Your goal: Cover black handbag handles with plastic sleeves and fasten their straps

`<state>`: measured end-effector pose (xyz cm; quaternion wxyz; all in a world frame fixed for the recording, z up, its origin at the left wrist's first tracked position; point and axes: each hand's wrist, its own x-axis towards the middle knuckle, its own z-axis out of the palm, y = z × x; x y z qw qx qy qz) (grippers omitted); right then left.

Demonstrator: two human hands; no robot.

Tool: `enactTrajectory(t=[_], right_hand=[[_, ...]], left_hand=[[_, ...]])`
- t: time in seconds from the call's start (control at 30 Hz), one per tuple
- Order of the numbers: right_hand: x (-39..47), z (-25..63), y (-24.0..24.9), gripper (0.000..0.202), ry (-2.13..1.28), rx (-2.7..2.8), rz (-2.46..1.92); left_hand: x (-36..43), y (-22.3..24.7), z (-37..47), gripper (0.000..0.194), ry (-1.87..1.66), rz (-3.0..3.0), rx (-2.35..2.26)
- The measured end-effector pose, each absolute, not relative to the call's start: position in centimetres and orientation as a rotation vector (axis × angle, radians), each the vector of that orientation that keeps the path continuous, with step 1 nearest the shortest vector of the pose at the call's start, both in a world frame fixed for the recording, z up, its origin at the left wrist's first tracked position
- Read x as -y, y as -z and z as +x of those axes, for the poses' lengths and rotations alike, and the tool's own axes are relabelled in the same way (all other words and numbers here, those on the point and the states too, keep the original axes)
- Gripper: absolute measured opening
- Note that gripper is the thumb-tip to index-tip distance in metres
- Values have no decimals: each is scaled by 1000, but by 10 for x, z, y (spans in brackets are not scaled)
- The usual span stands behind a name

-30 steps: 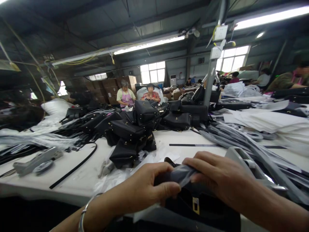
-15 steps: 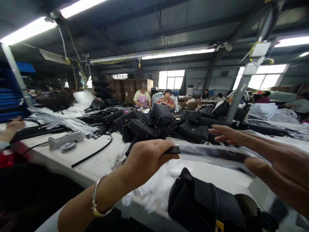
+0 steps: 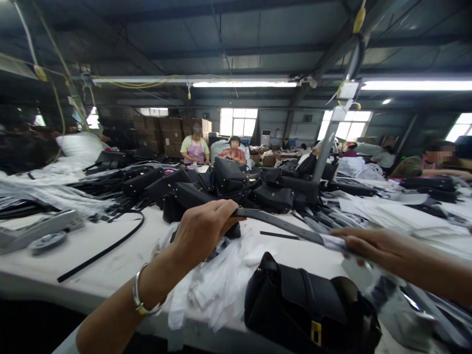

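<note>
Left grip (image 3: 202,227) pinches a dark strap (image 3: 282,225); right grip (image 3: 372,243) seemingly holds it too.

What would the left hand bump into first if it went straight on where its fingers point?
Leaving aside the dark strap it holds, probably the heap of black bags: the left hand points forward and to the right, towards them. Their distance is hard to judge.
</note>
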<state>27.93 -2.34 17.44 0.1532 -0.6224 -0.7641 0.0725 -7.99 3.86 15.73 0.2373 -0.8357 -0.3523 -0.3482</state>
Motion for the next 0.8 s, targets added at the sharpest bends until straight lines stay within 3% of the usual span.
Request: enactTrajectory(t=[0.17,0.3,0.4,0.5,0.6,0.73,0.8], right_hand=[[30,221,-221,60,35,2150,-1494],[33,192,-241,47,-117,2299,-1392],[37,205,-234,49,-151,2158,-1426],[45,230,-218,47,-105,1868,-1460],[54,250,-204,33,-35,1552,-1432],[59,262,-200,7,-80,1322,-1151],[57,264,-209,5,-71,1311,-1055]], left_hand=[[-34,-182,-35,33,956,-2284,769],[-31,-194,-17,23,1144,-2420,715],[-46,-174,-16,21,1540,-2574,818],[-69,-129,-14,36,1867,-2742,1102],[-78,-80,-8,31,1693,-3138,1230],[-67,-46,9,20,1029,-3325,1026],[-64,-42,23,10,799,-3248,1018]])
